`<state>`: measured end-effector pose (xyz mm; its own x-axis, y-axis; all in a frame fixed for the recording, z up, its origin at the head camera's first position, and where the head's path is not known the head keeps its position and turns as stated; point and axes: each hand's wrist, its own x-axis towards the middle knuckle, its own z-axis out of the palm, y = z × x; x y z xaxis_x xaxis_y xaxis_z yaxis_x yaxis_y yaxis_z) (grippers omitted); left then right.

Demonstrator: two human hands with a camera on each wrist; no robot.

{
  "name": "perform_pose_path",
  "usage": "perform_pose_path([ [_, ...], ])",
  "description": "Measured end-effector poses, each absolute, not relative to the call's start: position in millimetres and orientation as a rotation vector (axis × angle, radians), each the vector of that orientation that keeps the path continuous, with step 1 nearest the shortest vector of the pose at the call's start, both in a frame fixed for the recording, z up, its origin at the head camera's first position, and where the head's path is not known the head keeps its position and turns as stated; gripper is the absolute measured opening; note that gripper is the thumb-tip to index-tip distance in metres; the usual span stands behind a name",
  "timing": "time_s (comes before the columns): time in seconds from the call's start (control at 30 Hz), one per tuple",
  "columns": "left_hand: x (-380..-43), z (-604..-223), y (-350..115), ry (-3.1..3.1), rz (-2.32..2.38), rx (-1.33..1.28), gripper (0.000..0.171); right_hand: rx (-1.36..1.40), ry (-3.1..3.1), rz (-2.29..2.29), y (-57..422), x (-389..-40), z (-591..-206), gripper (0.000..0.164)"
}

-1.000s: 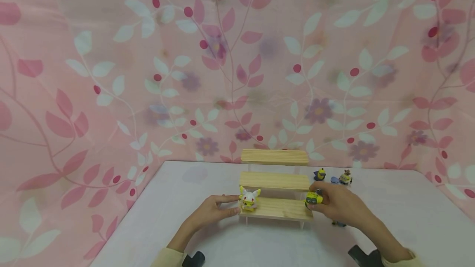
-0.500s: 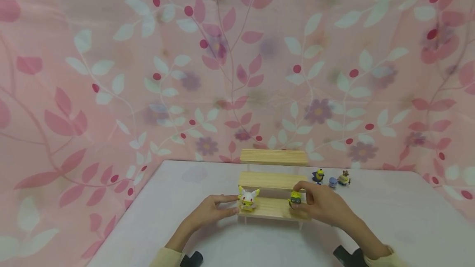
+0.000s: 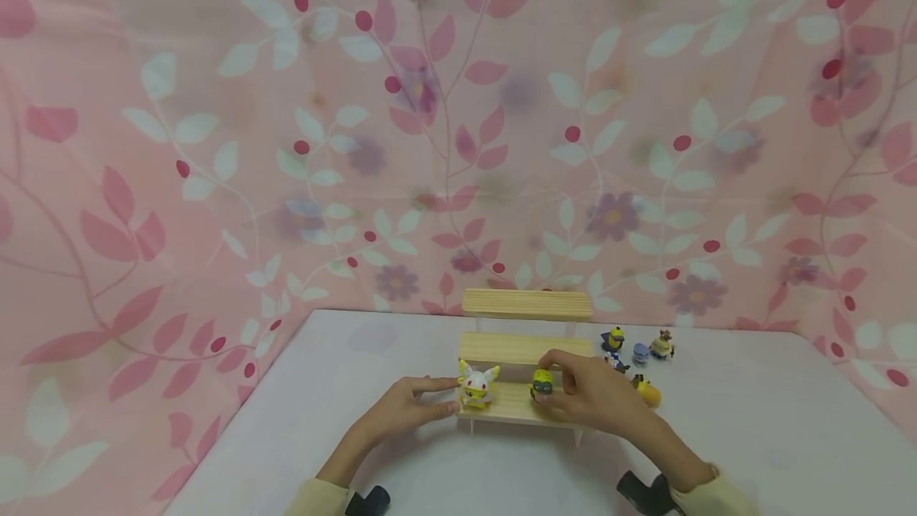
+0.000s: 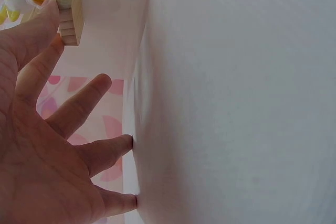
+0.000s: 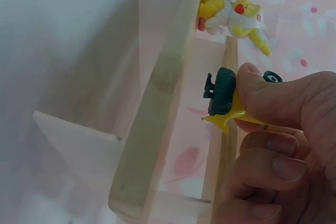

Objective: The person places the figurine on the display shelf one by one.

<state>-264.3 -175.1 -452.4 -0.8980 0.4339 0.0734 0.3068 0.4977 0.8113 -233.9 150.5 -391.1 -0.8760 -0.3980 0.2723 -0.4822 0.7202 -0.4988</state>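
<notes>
My right hand (image 3: 595, 392) pinches a small yellow and dark green toy figurine (image 3: 542, 382) between thumb and fingers, just over the lowest board of a three-step wooden display shelf (image 3: 516, 412). In the right wrist view the figurine (image 5: 224, 92) hangs apart from the board, its dark green part towards the wood. A white and yellow toy figurine (image 3: 476, 385) with long ears stands at the left end of that board. With fingers spread and mostly straight, my left hand (image 3: 408, 408) touches the board's left end; thumb and forefinger meet the wooden edge (image 4: 71, 24) in the left wrist view.
Right of the shelf stand several more figurines: a yellow and dark blue one (image 3: 614, 339), a small blue one (image 3: 641, 353), a tan one (image 3: 662, 345), and an orange-yellow one (image 3: 648, 392) near my right wrist. Pink floral cloth (image 3: 458, 142) rises behind the white table (image 3: 752, 420).
My right hand has carried the yellow and green figurine leftward, from the shelf's right end to over the lowest board. My left hand has stayed at the board's left end.
</notes>
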Motion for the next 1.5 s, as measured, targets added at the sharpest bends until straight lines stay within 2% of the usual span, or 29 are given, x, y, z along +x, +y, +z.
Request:
perform_pose_path([
  [0.53, -264, -453, -175, 2.578, 1.376, 0.68, 0.043, 0.697, -2.831, 0.869, 130, -235, -398, 0.034],
  [1.5, -262, -449, -175, 2.569, 1.394, 0.704, 0.04, 0.712, -2.861, 0.821, 133, -232, -403, 0.04],
])
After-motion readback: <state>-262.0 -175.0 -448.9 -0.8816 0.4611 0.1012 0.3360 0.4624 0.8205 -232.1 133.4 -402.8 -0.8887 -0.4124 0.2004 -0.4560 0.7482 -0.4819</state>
